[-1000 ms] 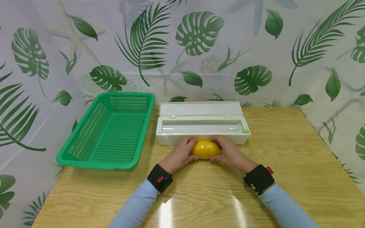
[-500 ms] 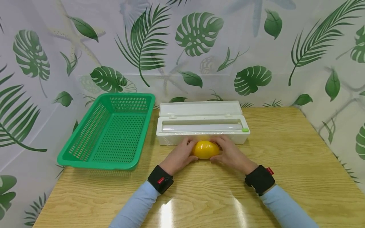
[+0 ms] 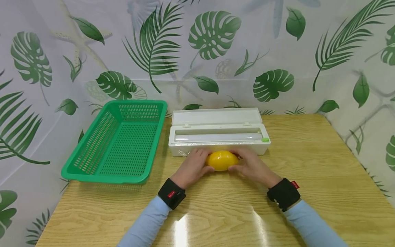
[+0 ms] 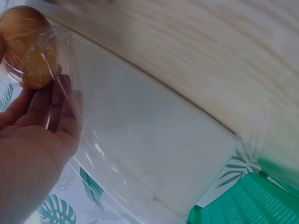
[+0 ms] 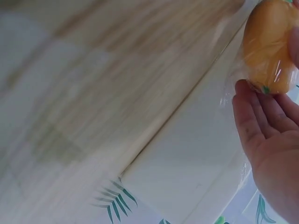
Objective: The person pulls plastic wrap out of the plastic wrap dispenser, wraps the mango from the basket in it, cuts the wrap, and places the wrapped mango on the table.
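A yellow oval fruit (image 3: 222, 160) with a small green spot at one end is covered in clear plastic film (image 4: 65, 60). It lies between both hands, close to the front of a white cling film box (image 3: 182, 150). My left hand (image 3: 192, 168) grips its left end, thumb toward me and fingers on the far side. At the other end, my right hand (image 3: 254, 168) holds it the same way. Film also drapes over the box's front and around the left fingers. The fruit's underside is hidden.
Left of the box stands a green plastic basket (image 3: 148, 171). The box's lid (image 3: 216, 116) is up, showing the film roll (image 3: 217, 137) inside, and a green slider (image 3: 265, 139) sits at its right end. A leaf-print sheet (image 3: 234, 79) hangs behind the wooden table (image 3: 308, 164).
The fruit has tilted slightly between the hands. My left fingers have shifted a little toward the box, and film at the box's left front looks more crumpled. The right hand has barely moved.
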The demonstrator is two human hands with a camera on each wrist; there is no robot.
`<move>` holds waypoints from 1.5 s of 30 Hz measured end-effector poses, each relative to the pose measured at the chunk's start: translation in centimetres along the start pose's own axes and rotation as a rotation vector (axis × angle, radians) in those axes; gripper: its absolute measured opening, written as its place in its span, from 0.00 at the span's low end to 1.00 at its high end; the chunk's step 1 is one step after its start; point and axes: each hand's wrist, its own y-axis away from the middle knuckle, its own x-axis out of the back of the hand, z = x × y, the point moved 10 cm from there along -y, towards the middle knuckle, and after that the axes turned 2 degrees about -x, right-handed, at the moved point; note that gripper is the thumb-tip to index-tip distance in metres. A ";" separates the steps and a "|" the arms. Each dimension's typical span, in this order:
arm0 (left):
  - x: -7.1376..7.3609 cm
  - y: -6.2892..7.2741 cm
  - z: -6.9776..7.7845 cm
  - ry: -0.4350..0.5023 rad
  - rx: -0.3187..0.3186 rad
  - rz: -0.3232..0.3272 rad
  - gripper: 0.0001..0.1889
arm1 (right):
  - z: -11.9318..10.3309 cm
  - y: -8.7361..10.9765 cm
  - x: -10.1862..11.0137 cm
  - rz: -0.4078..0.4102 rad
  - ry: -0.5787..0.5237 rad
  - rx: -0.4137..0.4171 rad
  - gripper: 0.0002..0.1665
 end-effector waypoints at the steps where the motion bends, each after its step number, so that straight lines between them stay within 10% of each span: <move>1: 0.1 0.0 0.0 -0.013 -0.002 0.005 0.28 | -0.1 0.0 0.0 0.001 0.010 0.012 0.29; 16: -0.2 0.0 -0.8 0.158 0.115 -0.040 0.25 | 0.4 -0.2 -0.2 -0.036 0.065 -0.056 0.23; 32: -0.7 0.5 -0.2 0.062 0.033 -0.006 0.30 | 0.8 0.4 -0.6 -0.023 0.047 -0.112 0.29; 45: -0.4 0.2 -1.0 0.063 0.095 -0.011 0.27 | 0.3 0.5 -0.2 0.006 0.138 -0.068 0.33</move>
